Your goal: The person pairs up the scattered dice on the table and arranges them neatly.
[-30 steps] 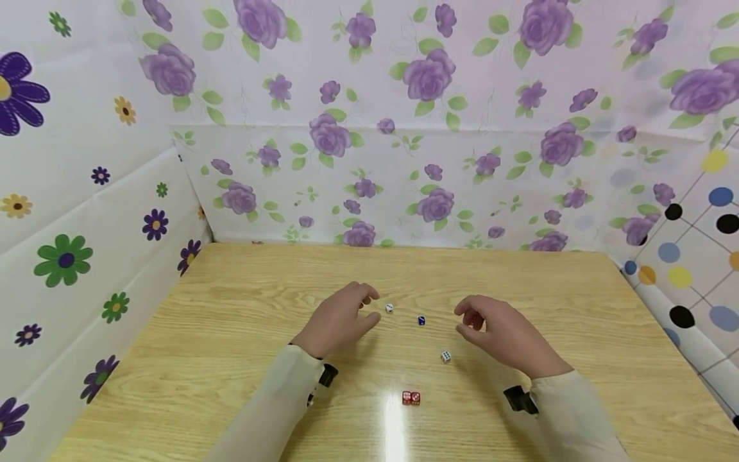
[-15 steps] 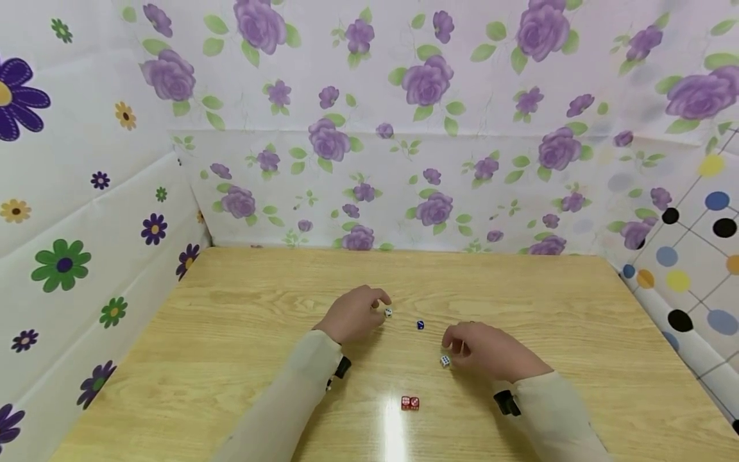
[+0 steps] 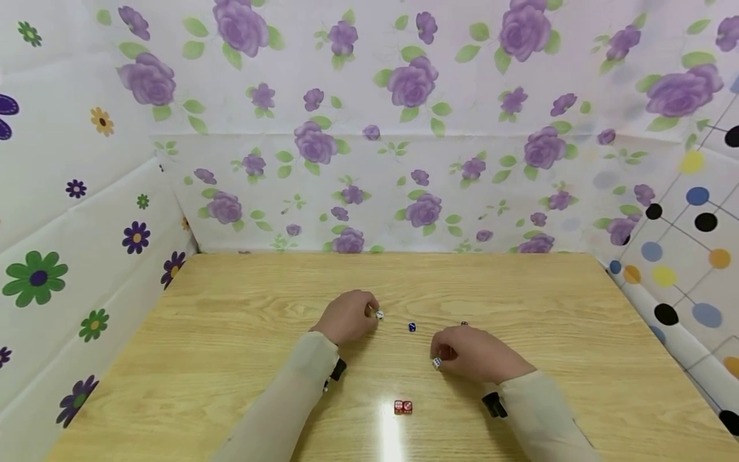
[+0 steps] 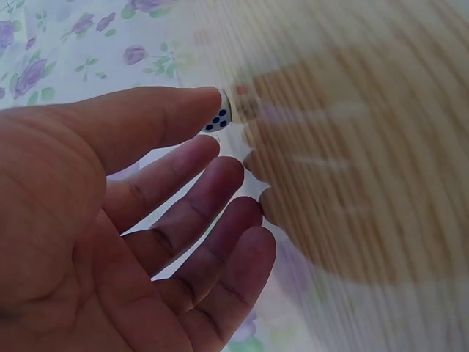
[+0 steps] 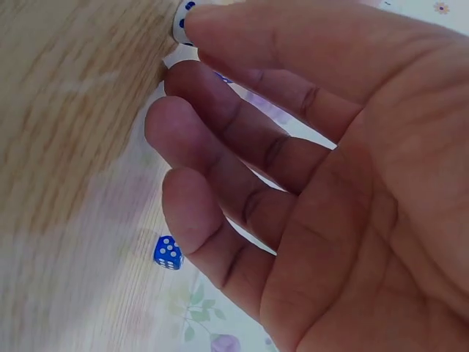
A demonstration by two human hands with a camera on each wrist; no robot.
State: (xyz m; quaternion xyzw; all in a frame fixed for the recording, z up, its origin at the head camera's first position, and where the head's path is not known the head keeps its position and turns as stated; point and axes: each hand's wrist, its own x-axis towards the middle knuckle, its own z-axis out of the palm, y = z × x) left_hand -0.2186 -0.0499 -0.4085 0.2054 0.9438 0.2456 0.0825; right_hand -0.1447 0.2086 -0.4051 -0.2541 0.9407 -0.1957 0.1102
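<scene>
My left hand [image 3: 348,317] pinches a small white die [image 3: 380,315] where it sits on the table. In the left wrist view the thumb covers part of this white die [image 4: 218,119], and the other fingers are loosely bent. Near the middle, my right hand [image 3: 479,354] has thumb and index finger on a second white die [image 3: 437,363]. The right wrist view shows that white die [image 5: 183,23] partly behind the thumb tip. Between the two hands lies a blue die [image 3: 412,327]. Another die [image 3: 464,323] peeks out behind the right hand; the right wrist view shows a blue die [image 5: 168,252] beside the little finger.
Two red dice [image 3: 403,407] sit side by side on the wooden table [image 3: 260,289], nearer the front. Flower-printed cloth [image 3: 358,173] rises behind the table and at the left; dotted cloth [image 3: 687,269] stands at the right.
The right hand has come left and nearer the front, down to its white die. The left hand has moved right to the other white die. Fingers of both have closed in. The dice stay put.
</scene>
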